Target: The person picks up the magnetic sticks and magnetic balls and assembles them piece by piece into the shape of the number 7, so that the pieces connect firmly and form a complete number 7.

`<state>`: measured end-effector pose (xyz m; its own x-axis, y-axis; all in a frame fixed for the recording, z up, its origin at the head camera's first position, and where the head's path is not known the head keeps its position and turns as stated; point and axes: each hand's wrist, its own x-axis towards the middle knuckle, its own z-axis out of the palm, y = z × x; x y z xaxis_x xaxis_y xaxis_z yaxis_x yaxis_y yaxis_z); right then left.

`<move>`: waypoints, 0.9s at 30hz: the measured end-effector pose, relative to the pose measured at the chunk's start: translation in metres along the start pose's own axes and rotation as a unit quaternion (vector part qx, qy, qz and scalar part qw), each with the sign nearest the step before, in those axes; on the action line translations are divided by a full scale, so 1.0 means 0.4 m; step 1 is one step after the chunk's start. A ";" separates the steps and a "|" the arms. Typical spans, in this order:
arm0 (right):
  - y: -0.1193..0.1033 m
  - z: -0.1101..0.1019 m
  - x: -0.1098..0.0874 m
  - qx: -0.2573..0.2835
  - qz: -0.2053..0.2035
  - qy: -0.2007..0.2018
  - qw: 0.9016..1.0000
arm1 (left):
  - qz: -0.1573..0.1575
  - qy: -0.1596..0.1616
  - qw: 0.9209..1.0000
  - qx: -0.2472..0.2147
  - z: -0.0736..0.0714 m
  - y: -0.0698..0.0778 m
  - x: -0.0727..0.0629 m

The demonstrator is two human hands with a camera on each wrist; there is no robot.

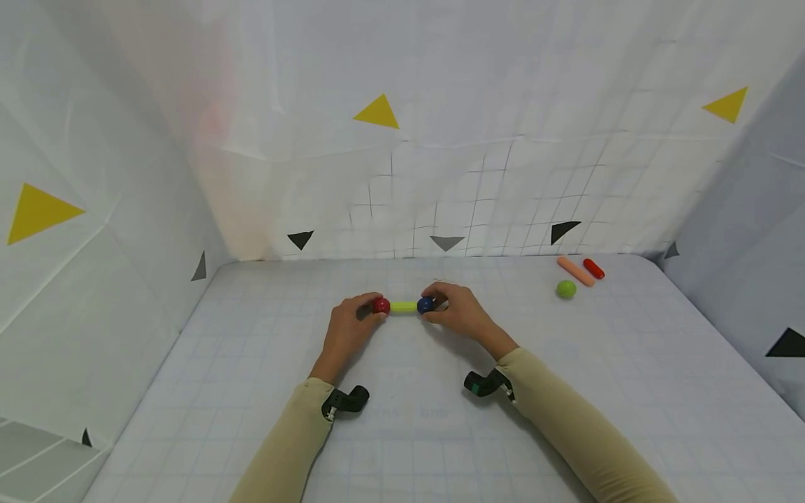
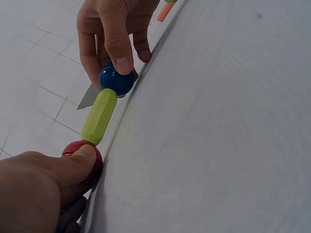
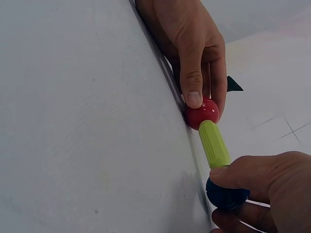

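A yellow-green ribbed rod [image 1: 403, 307] lies level between two balls, one at each end. My left hand [image 1: 349, 329] pinches the red ball [image 1: 381, 305] on its left end, thumb on the near side in the left wrist view. On the right end sits a dark blue ball [image 1: 425, 305], pinched between thumb and fingers of my right hand [image 1: 462, 311]. In the right wrist view the rod [image 3: 214, 144] meets both balls with no visible gap. The three pieces form one straight line close over the table.
Toward the back right of the white gridded table [image 1: 402, 447] lie a green ball [image 1: 566, 289], an orange rod [image 1: 575, 271] and a shorter red rod [image 1: 594, 268]. White sheeting [image 1: 302, 195] with yellow and dark triangles rises behind the table and at both sides.
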<state>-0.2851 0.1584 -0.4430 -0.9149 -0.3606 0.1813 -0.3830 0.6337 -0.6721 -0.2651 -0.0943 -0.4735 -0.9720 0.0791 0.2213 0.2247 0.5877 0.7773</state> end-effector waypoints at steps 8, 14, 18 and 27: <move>0.006 0.007 -0.005 0.020 0.000 0.023 1.000 | 0.010 0.004 1.000 0.001 0.000 0.003 0.000; 0.003 0.013 -0.007 0.022 0.005 0.031 0.999 | 0.006 0.004 1.000 -0.001 0.000 0.005 -0.001; 0.001 0.016 -0.008 0.014 0.002 0.034 0.999 | 0.005 0.004 1.000 0.001 0.000 0.007 -0.002; 0.005 0.019 -0.010 0.016 -0.004 0.042 0.999 | 0.010 0.004 1.000 0.003 0.001 0.002 -0.001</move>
<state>-0.2812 0.1560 -0.4505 -0.9200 -0.3059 0.2449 -0.3868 0.6091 -0.6924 -0.2645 -0.0936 -0.4733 -0.9669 0.0837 0.2410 0.2429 0.5910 0.7692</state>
